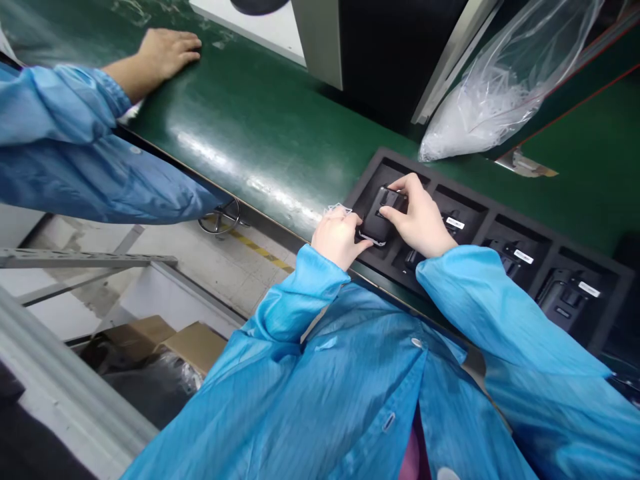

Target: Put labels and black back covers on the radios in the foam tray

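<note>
A black handheld device [381, 217] with a pale lower edge is tilted over the left-hand compartment of a dark foam tray [434, 175]. My right hand [423, 217] grips its upper right side between thumb and fingers. At its lower left edge my left hand [337, 237] is closed, with thumb and forefinger on the device's corner. Something thin and white [336, 208] shows behind the left knuckles; I cannot make out what it is. Further right, black devices with white labels [589, 289] lie in the tray's other compartments.
The tray rests on a green worktop [260, 133] near its front edge. A clear plastic bag [493, 100] with white contents lies behind it. A co-worker's hand [167, 55] rests flat on the worktop at the left. Cardboard boxes [195, 345] and a metal frame [75, 367] stand below.
</note>
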`<state>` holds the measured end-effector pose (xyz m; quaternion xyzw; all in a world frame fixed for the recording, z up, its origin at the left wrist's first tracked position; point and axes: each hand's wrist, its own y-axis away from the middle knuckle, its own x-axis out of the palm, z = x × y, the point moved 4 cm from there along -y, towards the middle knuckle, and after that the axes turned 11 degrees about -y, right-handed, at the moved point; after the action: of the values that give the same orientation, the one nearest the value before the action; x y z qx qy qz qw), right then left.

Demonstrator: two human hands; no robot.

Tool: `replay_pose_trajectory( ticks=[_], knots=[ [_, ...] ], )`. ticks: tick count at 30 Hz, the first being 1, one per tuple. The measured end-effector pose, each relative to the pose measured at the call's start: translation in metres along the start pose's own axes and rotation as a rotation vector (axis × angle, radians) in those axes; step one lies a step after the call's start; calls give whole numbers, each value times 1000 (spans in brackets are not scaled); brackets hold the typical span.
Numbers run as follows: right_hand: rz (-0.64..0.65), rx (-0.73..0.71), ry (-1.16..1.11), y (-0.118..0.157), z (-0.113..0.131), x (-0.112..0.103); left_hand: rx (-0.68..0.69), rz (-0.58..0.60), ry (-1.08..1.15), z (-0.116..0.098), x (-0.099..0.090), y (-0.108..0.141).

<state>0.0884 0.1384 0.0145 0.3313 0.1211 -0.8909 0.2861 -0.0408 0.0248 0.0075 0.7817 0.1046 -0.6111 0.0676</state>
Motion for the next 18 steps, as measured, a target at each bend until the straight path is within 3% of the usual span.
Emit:
replay_pose_trajectory(
  ticks=[4, 18],
  knots=[
    [-54, -43, 229, 6, -2, 3, -3, -1, -4, -1, 1, 0],
    [-47, -175, 548, 25, 10, 11, -1, -6, 8, 1, 3, 1]
  ],
)
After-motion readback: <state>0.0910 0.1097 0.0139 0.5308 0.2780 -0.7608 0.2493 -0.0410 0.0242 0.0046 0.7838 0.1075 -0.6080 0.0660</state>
